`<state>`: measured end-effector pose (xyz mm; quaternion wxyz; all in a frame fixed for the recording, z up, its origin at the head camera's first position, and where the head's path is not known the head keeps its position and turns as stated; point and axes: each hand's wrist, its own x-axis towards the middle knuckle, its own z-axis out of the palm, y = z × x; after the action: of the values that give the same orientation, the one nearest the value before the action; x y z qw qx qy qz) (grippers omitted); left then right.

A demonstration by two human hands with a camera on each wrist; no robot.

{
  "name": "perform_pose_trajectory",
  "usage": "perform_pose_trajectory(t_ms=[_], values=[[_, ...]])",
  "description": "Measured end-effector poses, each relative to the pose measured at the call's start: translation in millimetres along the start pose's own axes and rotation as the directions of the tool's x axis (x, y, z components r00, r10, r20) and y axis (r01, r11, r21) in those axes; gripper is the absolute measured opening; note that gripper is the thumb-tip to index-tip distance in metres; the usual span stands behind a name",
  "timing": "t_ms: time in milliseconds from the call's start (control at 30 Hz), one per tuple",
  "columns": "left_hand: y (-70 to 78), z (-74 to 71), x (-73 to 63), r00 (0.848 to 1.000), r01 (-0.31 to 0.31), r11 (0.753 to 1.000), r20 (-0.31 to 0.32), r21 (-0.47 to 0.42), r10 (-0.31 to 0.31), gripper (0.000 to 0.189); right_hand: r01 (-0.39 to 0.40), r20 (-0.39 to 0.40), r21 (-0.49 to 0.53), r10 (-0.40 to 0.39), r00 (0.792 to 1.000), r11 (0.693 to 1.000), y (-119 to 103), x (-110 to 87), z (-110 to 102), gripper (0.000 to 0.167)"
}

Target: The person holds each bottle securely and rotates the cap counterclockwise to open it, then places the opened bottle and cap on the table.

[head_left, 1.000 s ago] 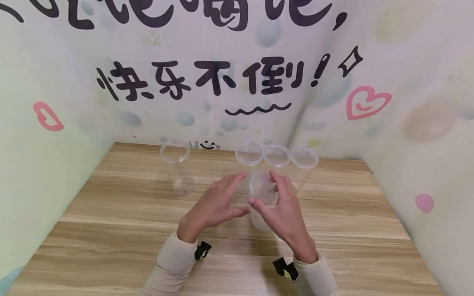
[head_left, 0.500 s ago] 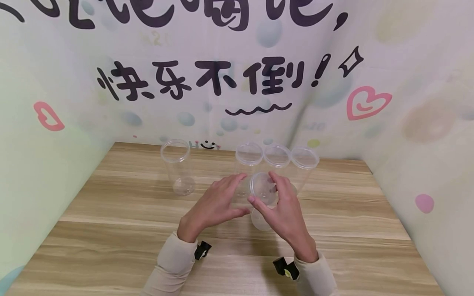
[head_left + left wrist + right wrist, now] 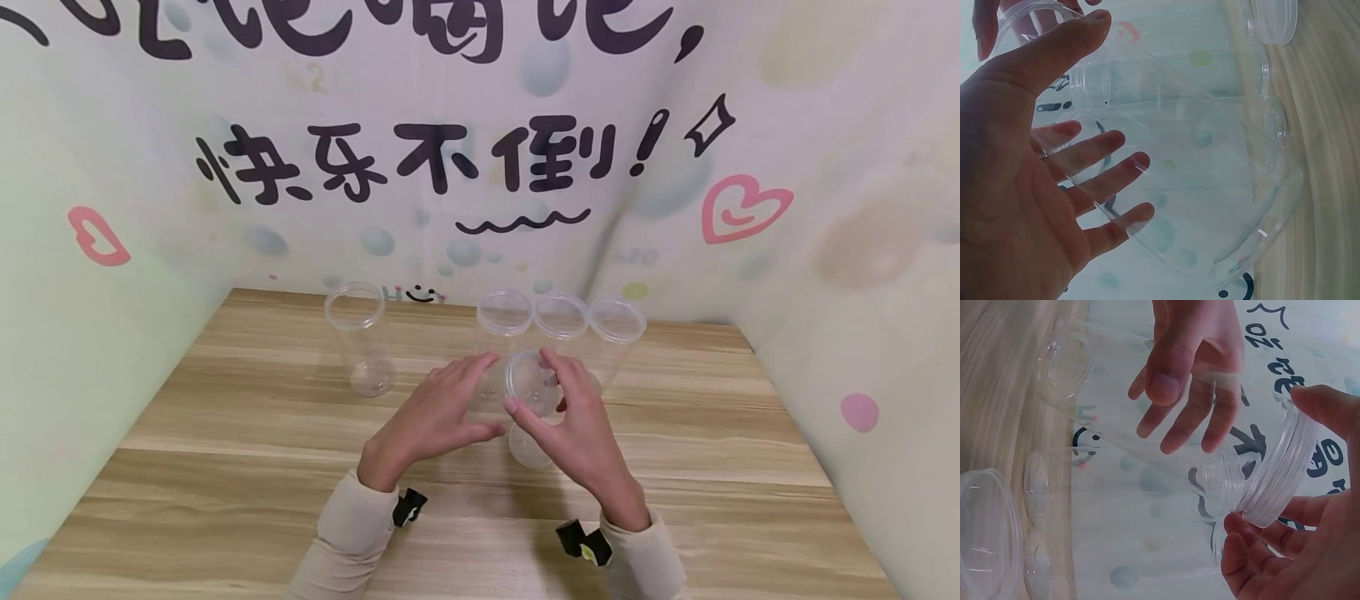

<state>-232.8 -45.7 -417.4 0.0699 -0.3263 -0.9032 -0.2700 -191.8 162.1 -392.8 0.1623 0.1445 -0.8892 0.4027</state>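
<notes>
My left hand [image 3: 435, 412] grips the body of a clear plastic jar [image 3: 1210, 162], thumb on one side and fingers on the other. The jar is tilted above the table, its mouth toward my right hand [image 3: 577, 425]. With thumb and fingers my right hand holds the clear ridged screw lid [image 3: 1279, 465] at the jar's mouth. Below the hands, another clear lid [image 3: 529, 447] lies on the table.
Three lidded clear jars [image 3: 561, 315] stand side by side at the back right of the wooden table [image 3: 225, 500]. Another clear jar [image 3: 356, 307] stands alone at the back left. A printed cloth backdrop [image 3: 420, 242] rises behind the table.
My right hand has turned slightly on the lid, its fingers shifting round the rim and its wrist moving a little to the right. The left hand and jar stay nearly still.
</notes>
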Motion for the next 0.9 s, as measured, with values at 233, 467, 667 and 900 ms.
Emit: perform_pose_trajectory(t_ms=[233,467,667,900], values=[[1.0,-1.9,-0.2,1.0,0.002,1.0,0.018,-0.019,-0.002,0.086,0.02,0.04,0.029,-0.021,0.999,0.999,0.6,-1.3,-4.8,0.073],[1.2,-2.8,-0.6,1.0,-0.001,0.999,0.024,-0.033,0.001,0.087,0.041,0.049,0.04,-0.043,0.998,0.998,1.4,-1.4,-6.9,0.073],[1.0,-3.0,-1.2,1.0,-0.004,0.999,0.019,-0.037,0.005,0.087,0.057,0.045,0.064,-0.06,0.997,0.996,1.8,-1.0,-7.0,0.072],[1.1,-3.5,-1.2,1.0,0.004,0.999,0.031,-0.045,-0.003,0.088,0.056,0.062,0.104,-0.063,0.996,0.993,1.7,-0.8,-8.6,0.074]])
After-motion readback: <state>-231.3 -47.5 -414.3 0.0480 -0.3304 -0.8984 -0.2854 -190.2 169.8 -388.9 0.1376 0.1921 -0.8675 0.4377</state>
